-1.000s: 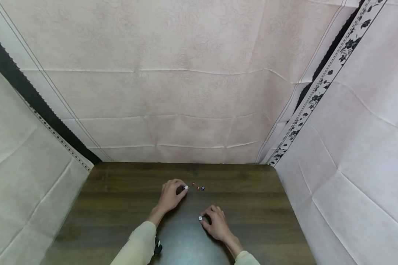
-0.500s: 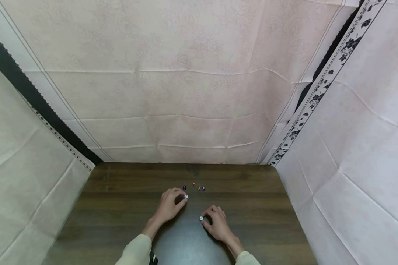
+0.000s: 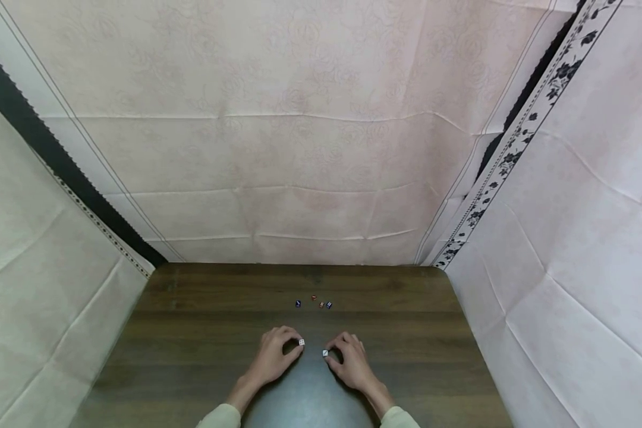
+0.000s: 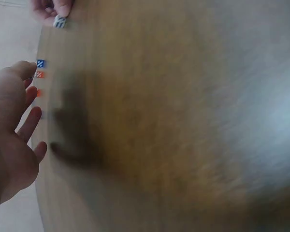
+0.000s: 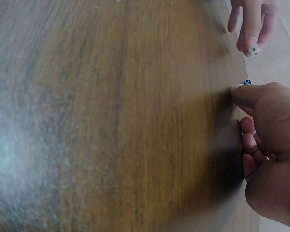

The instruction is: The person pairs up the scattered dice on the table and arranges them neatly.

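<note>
Side by side over the table, both hands each pinch a white die between thumb and forefinger. In the head view the left hand (image 3: 278, 356) holds its white die (image 3: 302, 342) with the dots facing up. The right hand (image 3: 351, 362) grips the other white die (image 3: 325, 353), a short gap to the right and slightly nearer the person. In the right wrist view, the left hand's die (image 5: 253, 50) shows at its fingertips, while the right hand's own die is mostly hidden. The left wrist view shows the right hand's die (image 4: 60, 21) with dark pips.
Farther back lie small coloured dice: a blue die (image 3: 298, 304) on the left, a red die (image 3: 314, 297), an orange-red die (image 3: 321, 304) and another blue die (image 3: 329, 305). The brown wooden table (image 3: 203, 333) meets pale cloth hangings (image 3: 321, 178) on its back and sides.
Holding its white die, the left hand has drawn back toward the person, away from the left blue die, and is now nearly level with the right hand. The right hand has barely moved.
</note>
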Demonstrator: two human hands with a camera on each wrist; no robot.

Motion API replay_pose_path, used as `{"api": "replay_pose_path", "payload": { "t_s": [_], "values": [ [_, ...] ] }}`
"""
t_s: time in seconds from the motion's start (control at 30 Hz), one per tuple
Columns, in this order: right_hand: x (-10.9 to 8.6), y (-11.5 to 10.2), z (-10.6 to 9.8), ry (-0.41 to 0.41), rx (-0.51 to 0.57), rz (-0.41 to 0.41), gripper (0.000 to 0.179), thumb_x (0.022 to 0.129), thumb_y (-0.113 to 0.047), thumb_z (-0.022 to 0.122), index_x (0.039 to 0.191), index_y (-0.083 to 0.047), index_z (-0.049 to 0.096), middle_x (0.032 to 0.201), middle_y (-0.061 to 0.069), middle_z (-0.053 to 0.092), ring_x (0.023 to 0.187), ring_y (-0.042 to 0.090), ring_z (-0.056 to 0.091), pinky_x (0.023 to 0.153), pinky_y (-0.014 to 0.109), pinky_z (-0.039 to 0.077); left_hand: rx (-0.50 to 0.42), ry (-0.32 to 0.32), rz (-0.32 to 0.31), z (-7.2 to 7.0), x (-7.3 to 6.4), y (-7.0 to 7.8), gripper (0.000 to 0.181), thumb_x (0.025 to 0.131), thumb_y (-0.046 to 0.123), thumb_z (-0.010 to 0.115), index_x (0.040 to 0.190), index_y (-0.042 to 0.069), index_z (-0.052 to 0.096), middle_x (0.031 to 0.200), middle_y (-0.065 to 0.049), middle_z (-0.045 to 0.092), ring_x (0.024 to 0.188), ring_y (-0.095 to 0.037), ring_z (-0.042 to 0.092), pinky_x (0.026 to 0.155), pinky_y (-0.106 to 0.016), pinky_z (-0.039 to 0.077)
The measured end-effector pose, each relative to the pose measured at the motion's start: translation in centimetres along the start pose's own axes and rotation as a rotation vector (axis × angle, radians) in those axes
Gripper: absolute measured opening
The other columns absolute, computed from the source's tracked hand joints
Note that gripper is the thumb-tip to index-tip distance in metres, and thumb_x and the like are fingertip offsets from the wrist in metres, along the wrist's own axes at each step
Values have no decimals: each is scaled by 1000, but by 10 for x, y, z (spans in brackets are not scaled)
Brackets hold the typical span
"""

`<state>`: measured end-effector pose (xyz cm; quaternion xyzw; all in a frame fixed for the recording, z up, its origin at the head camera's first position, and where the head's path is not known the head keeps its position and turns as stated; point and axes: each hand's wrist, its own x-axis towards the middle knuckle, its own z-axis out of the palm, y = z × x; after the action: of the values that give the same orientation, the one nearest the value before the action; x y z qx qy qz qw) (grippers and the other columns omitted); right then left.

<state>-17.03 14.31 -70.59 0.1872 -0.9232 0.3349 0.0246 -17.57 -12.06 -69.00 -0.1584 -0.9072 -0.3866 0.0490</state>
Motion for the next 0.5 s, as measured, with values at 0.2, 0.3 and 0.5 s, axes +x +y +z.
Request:
{"api": "replay_pose_path", "payload": {
  "t_s": [0.2,0.3,0.5],
  "values": [
    [-1,-1,-1,9,3,-10,13,98,-19,90,109,-20,82,109,-3,70,101,13,57,90,36,44,29,-1,-2,11,-9,1,9,100,21,89,106,25,84,117,7,79,116,-23,72,114,-72,45],
    [-1,-2,-1,13,6,-12,13,98,-18,89,109,-19,83,109,-2,70,101,14,58,91,36,45,47,8,12,16,-12,4,9,99,20,89,105,24,84,116,6,80,116,-24,71,113,-73,44],
    [-1,-3,-2,7,9,-12,14,98,-19,89,110,-18,83,110,-1,70,102,14,58,91,37,44,108,41,35,25,-16,11,9,97,20,91,103,23,85,114,6,80,116,-22,70,111,-68,44]
  ]
}}
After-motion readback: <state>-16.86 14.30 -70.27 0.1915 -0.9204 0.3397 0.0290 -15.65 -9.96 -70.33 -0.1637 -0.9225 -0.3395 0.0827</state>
